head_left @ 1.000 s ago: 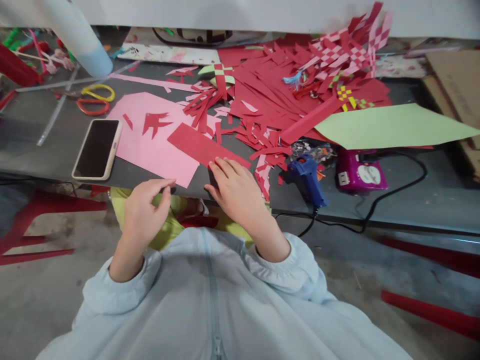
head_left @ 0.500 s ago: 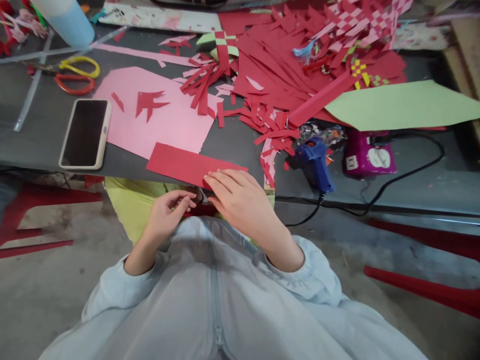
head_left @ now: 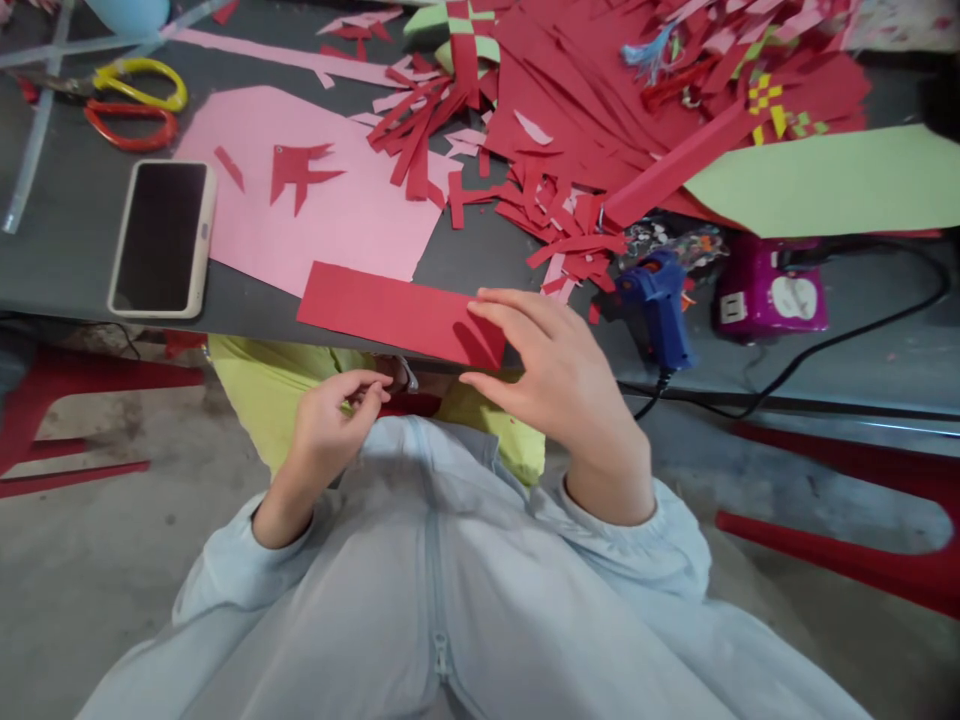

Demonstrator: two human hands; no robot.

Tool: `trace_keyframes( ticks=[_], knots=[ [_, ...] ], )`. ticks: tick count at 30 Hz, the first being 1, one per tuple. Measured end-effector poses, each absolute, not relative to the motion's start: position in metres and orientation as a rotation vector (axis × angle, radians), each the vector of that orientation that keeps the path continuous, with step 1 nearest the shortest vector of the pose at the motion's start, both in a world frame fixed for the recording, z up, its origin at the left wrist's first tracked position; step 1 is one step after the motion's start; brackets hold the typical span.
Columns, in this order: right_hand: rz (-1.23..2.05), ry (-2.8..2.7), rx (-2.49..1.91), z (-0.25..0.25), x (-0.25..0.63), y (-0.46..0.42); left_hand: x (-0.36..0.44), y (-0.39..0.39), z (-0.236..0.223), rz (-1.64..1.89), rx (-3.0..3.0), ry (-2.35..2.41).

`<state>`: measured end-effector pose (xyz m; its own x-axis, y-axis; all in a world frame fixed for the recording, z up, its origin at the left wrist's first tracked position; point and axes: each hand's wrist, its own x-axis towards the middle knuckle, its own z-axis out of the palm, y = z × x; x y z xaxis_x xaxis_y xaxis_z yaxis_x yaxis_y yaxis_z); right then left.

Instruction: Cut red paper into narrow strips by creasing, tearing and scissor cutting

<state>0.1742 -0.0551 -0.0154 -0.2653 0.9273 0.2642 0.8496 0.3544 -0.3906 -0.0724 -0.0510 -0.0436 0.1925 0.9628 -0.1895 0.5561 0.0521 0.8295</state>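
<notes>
Blue container cut off by top edge; green sheet cut off at right

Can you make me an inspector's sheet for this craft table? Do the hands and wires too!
Surface: dark table; spills: nothing seen.
Job's things: red paper rectangle flat at the near edge, one corner over the pink sheet.
Clutter: red and pink scraps, scissors, phone, blue glue gun, purple box.
Left hand: near the table edge, fingers curled; can't tell if it holds anything.
Right hand: spread, fingertips at the rectangle's right end.
Cables: black cable curves from the box; the gun's cord goes over the edge.
Surroundings: red furniture, grey floor; other people: nothing seen.
</notes>
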Motion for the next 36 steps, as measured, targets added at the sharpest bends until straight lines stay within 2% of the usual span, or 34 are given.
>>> trace_keyframes(
  ticks=[15,25,36],
  knots=[
    [0.177,-2.179,-1.729,-0.006,0.189,-0.071,-0.077,-0.052,-0.045,0.71,1.799,1.433],
    [0.058,-2.21,-1.577,-0.019,0.18,-0.071,-0.064,-0.055,-0.053,0.55,1.453,1.234],
    [0.001,-2.205,-1.443,-0.024,0.176,-0.074,-0.043,-0.043,-0.058,0.644,0.951,1.095]
  ],
)
